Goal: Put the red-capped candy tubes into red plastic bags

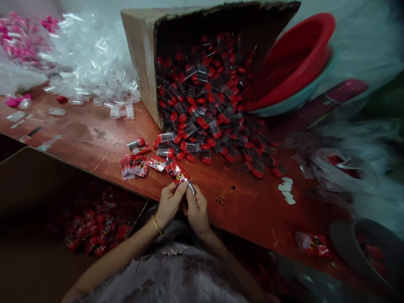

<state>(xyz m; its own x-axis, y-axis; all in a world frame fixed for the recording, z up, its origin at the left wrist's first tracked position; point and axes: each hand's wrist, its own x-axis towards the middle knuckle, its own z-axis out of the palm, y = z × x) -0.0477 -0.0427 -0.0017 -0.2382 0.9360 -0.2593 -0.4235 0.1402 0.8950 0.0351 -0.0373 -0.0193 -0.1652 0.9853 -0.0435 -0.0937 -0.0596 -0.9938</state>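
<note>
Near the table's front edge, my left hand (170,202) and my right hand (197,208) meet, both with fingers pinched on one small red printed plastic sleeve (176,171). Its lower end is hidden between my fingertips. A gold bracelet circles the left wrist. Just beyond the hands lie more red printed sleeves (135,165), some in a fanned stack. One clear container with a red cap (135,143) rests beside that stack. Many more capped clear containers (202,122) spill toward me from a tipped cardboard box (143,54).
Clear plastic cups (94,59) are heaped at the back left, near pink pieces (23,38). A red basin (299,59) leans against the box at right. White discs (286,191) lie on the table (240,210). Below left, an open carton holds red wrapped pieces (94,231).
</note>
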